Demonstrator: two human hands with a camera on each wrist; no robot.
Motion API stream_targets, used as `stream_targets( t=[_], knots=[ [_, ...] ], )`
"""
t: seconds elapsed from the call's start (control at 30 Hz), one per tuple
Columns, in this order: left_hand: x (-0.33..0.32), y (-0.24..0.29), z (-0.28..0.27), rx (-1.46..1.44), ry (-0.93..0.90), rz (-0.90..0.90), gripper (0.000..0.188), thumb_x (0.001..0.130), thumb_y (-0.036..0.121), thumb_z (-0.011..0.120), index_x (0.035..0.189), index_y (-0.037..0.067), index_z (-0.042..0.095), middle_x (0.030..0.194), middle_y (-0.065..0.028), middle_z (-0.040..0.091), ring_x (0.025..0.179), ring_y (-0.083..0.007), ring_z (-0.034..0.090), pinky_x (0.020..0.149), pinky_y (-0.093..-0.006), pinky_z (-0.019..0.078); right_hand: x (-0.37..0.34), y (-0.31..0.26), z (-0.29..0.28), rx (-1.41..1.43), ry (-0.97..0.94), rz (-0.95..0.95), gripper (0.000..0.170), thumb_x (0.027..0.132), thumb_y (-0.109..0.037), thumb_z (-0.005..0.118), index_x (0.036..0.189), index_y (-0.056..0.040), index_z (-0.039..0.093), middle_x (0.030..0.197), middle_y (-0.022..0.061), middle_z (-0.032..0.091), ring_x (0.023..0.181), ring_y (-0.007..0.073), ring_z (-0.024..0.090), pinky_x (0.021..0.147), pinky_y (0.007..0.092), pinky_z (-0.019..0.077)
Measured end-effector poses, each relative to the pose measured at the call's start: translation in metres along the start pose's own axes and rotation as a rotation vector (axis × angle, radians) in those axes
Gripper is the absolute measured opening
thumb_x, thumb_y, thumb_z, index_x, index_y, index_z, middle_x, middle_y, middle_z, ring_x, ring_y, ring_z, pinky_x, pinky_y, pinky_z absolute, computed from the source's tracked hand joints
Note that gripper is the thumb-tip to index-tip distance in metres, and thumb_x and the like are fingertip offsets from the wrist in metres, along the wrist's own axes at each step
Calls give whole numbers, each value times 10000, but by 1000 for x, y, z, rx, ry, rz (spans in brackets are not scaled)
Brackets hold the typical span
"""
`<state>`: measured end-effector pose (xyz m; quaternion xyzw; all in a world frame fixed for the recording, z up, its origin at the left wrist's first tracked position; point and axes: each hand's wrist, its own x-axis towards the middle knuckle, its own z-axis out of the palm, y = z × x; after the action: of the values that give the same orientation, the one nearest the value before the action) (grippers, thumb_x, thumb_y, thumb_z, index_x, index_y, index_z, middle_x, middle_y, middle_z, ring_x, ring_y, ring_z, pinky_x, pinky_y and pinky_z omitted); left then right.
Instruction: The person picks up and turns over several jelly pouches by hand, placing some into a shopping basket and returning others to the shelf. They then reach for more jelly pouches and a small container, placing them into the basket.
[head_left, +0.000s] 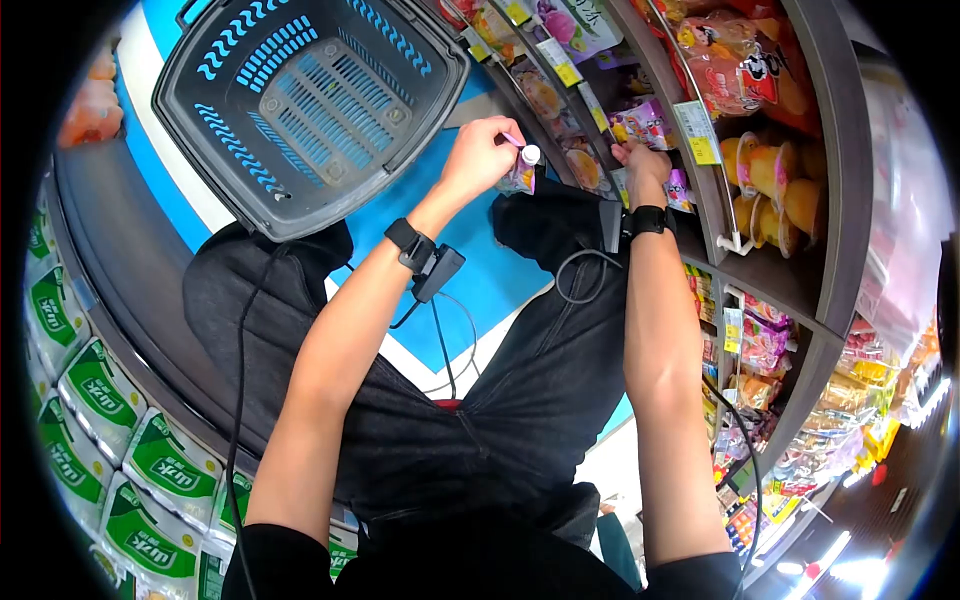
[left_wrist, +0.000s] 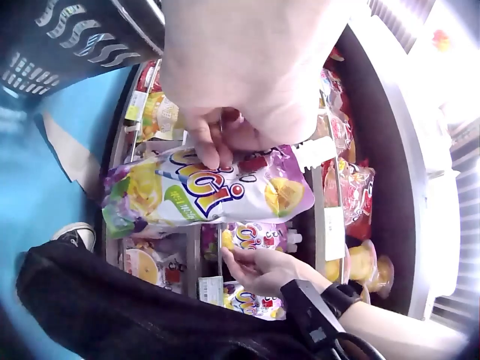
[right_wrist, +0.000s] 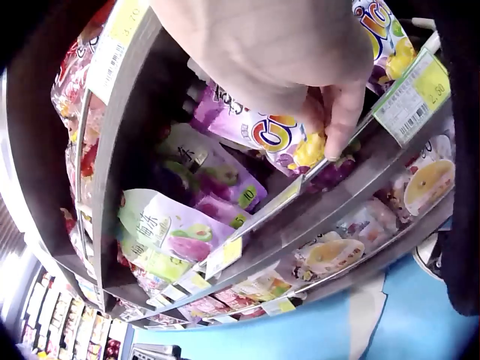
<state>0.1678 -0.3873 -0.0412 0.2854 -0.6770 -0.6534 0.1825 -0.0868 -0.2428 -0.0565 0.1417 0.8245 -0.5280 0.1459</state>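
Observation:
My left hand [head_left: 480, 155] pinches a white and purple jelly drink pouch [left_wrist: 161, 195] near its spout, in front of the shelf. The pouch lies sideways in the left wrist view, its fruit print and white cap [left_wrist: 319, 152] showing. My right hand [head_left: 645, 172] reaches into a shelf row at the right. In the right wrist view its fingertips touch the front of a similar jelly drink pouch [right_wrist: 244, 124] behind the shelf's front rail. Another such pouch [right_wrist: 382, 34] stands beside that hand. Part of the touched pouch is hidden under the hand.
A dark shopping basket [head_left: 235, 180] with slotted walls sits on the blue floor [head_left: 420, 190] at the upper left. Price tags [right_wrist: 412, 97] line the shelf edges. Packs of jelly cups [head_left: 770, 170] fill the adjoining shelf; green and white packages [head_left: 105, 385] are stacked at the left.

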Motion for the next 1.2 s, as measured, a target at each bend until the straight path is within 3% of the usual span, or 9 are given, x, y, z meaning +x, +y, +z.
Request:
stream_targets(
  t=[0.1,0.43,0.53,0.6,0.77,0.9,1.13,1.17,1.2],
  knots=[
    [0,6,5,-87,-17,-68,210,675,19,517,825,-4,661,767,-142,645,704,-254,621,653,-351,481,-15,-4,-4,61,-72,18,327,802,24,640,1037,184,478,878,254,650,590,291,689,493,323,587],
    [-3,3,7,-266,-52,-106,148,748,-25,513,828,-14,636,735,-88,653,645,-147,618,635,-287,502,-109,-24,-17,-155,-422,-137,208,824,-85,558,984,48,572,684,120,650,551,190,647,474,289,500],
    [4,7,2,-389,-31,-174,142,750,-26,512,843,-25,619,732,-93,651,654,-153,622,641,-285,500,-155,-36,-26,-220,-934,-309,453,833,-73,601,1260,1,471,1270,154,518,829,159,646,665,266,502],
    [11,12,0,-446,-42,-203,135,781,-9,515,880,-22,605,768,-93,645,683,-153,620,653,-278,494,-167,-34,-27,-282,-1063,-480,528,829,-124,671,1300,-40,446,1313,131,478,815,139,628,660,267,494],
    [34,49,9,-325,-190,-181,169,830,24,524,978,-28,585,849,-106,642,752,-153,627,708,-269,502,-168,-40,-19,-187,-734,-514,282,830,-242,711,991,-22,637,840,88,679,602,165,614,593,301,487],
    [94,44,24,258,78,99,335,776,83,611,1071,-70,570,913,-174,640,851,-255,633,782,-347,499,-161,-45,-25,-324,-570,-406,167,823,-131,644,954,-28,630,845,151,669,680,271,649,637,369,497],
    [181,58,16,258,105,407,861,662,76,792,1353,-79,302,1203,-234,545,970,-284,624,851,-354,493,-147,-23,-22,-445,-652,-565,97,835,-91,601,907,-26,609,670,98,590,527,176,587,531,309,450],
    [187,59,15,177,76,332,878,651,70,804,1353,-80,299,1200,-225,550,969,-277,623,840,-350,498,-147,-26,-25,-462,-690,-466,150,789,-125,622,914,-46,649,844,191,655,840,383,619,721,421,483],
    [191,60,12,97,50,258,894,640,64,816,1353,-81,296,1197,-216,555,968,-269,622,829,-347,502,-148,-28,-25,-494,-703,-452,147,790,-126,624,912,-48,652,845,188,657,839,380,620,720,421,483]
  ],
)
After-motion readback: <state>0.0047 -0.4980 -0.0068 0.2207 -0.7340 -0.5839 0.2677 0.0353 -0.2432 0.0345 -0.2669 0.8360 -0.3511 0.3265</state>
